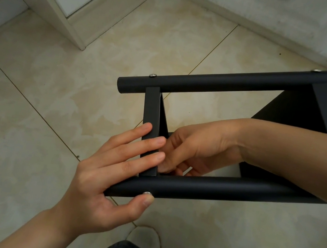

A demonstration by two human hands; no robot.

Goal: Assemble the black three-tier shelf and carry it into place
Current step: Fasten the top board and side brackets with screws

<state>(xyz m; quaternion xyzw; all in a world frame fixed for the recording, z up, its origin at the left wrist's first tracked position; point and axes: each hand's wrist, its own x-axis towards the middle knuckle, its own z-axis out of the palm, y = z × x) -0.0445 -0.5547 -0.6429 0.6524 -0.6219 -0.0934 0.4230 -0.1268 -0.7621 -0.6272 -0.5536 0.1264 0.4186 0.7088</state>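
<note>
Plainly, in the head view the build is well along but not finished. The shelf (286, 109) lies on its side over the tiled floor (53, 105), in front of the person's shoes (147, 242). Whether its far end rests on anything cannot be told, since it runs out of frame to the right.

Two round poles are already joined by flat crossbars. The far pole (230, 83) shows two silver screws seated, one (153, 75) at the end crossbar (151, 108) and one (316, 70) further along. Dark panels sit between the poles.

The work in hand looks like the last corner of this end, where the end crossbar meets the near pole (223, 190). The left grip (105, 179) is open, with straight fingers laid across the crossbar and the thumb pressing a screw head (147, 193) on the near pole. The right grip (195, 146) reaches in between the poles with its fingers curled at the inside of that joint. Whether it pinches a nut or anything else there is hidden.

By my judgement that screw has yet to be tightened. After that, the shelf has to be stood upright and carried into place.
</note>
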